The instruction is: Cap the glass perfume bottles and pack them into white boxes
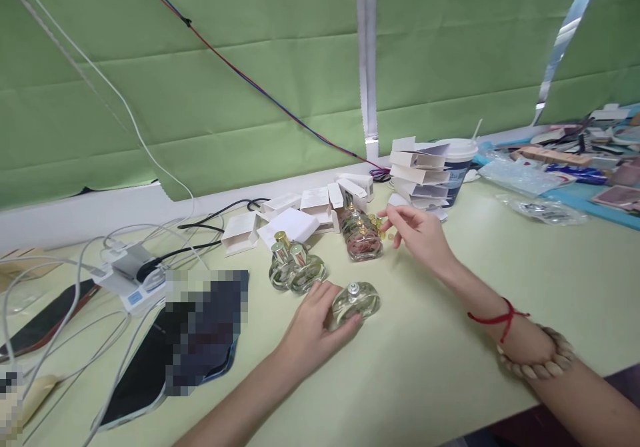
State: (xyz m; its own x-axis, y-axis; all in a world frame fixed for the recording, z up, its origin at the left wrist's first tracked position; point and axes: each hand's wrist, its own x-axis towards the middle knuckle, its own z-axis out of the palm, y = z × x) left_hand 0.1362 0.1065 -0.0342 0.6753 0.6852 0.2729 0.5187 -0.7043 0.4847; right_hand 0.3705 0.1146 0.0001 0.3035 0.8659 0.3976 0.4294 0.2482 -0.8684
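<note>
While the left hand (316,320) grips a bottle (364,301) on the table (435,367), green blinds (300,33) hang beyond the right hand (420,237), its fingers (404,222) narrow, any hold unclear.

A: Backdrop?
B: Creased green fabric panels (270,47), side by side, filling the top.
A: Gaps between?
B: Narrow pale vertical strip (367,53) near middle; bright slanted strip (570,43) at right.
A: Anything strung across?
B: Thin red-and-blue wire pair (260,90), diagonal, down to the right. Thin white cord (121,97) at left.
A: Below?
B: Long white ledge (125,208), then smooth pale yellow-green tabletop (440,360). Its edge slants lower right; beyond, dark area (530,427), can't tell if floor.
A: Light?
B: Bright, even; soft shadows on the tabletop.
</note>
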